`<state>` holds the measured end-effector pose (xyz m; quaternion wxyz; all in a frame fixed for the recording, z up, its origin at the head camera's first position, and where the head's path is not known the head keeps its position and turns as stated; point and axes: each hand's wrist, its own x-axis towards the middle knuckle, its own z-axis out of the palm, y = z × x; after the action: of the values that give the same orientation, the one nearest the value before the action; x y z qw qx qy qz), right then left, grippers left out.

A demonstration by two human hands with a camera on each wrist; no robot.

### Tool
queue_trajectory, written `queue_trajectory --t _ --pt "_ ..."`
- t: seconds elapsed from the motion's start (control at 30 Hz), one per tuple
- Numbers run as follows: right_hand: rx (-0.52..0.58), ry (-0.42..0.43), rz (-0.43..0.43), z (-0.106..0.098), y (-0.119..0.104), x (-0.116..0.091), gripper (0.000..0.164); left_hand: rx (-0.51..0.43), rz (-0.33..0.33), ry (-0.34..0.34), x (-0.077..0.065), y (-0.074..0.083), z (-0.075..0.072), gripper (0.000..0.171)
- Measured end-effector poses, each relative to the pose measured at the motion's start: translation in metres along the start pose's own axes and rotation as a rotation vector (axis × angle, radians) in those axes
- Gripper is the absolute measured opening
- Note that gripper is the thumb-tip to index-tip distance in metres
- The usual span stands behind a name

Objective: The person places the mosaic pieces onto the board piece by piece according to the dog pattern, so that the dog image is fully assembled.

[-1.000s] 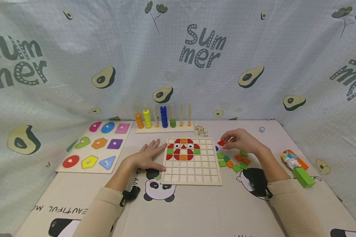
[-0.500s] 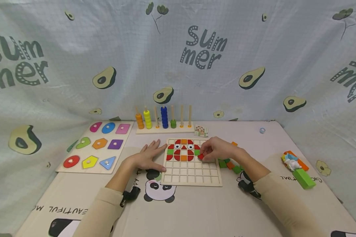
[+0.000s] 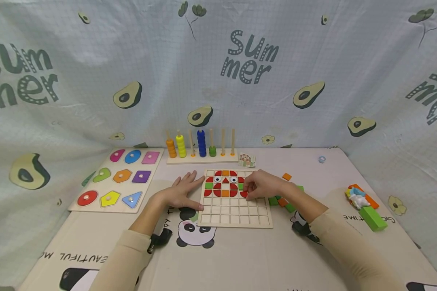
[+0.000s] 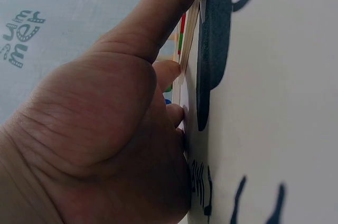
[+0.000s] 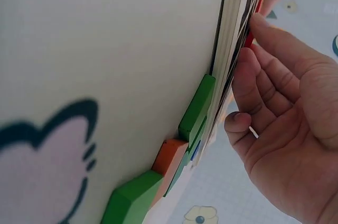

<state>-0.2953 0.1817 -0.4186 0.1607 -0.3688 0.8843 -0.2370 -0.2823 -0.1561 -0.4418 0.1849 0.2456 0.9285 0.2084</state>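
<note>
A wooden grid board lies on the table, with red, green, orange and white tiles forming an owl-like face in its upper left. My left hand lies spread flat, thumb and fingertips at the board's left edge. Over the right part of the board, my right hand has thumb and index finger bent at a red quarter-round tile. That tile sits in a cell below a green tile. The right wrist view shows a red edge between those fingertips and the board; the other fingers are curled.
Loose green and orange tiles lie right of the board, partly under my right forearm. Behind stand a peg stacker and a small pattern card. At left lies a shape puzzle; at far right, a green block and small toys.
My right hand has carried the red tile from beside the loose tiles leftward onto the board, and the tile now sits at a cell. The left hand stays put.
</note>
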Motion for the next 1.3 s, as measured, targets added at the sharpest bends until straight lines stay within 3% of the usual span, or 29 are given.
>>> queue_trajectory --t 0.4,0.67,0.93,1.1,1.3 --pt "0.009 0.029 0.011 0.002 -0.003 0.002 0.018 -0.005 0.005 -0.003 -0.001 0.001 0.000 0.108" --pt "-0.031 0.044 0.019 0.004 -0.004 0.004 0.010 0.005 0.000 -0.001 0.000 0.001 0.001 0.108" --pt "-0.030 0.085 0.027 0.005 -0.005 0.003 0.015 0.007 0.004 0.008 0.000 -0.001 0.001 0.108" --pt "0.017 0.120 0.008 -0.005 0.001 -0.012 0.022 0.007 0.005 0.004 0.001 0.000 0.001 0.107" --pt "0.050 0.278 0.053 -0.038 0.020 -0.050 0.028 0.013 0.001 0.007 0.002 -0.001 0.002 0.108"
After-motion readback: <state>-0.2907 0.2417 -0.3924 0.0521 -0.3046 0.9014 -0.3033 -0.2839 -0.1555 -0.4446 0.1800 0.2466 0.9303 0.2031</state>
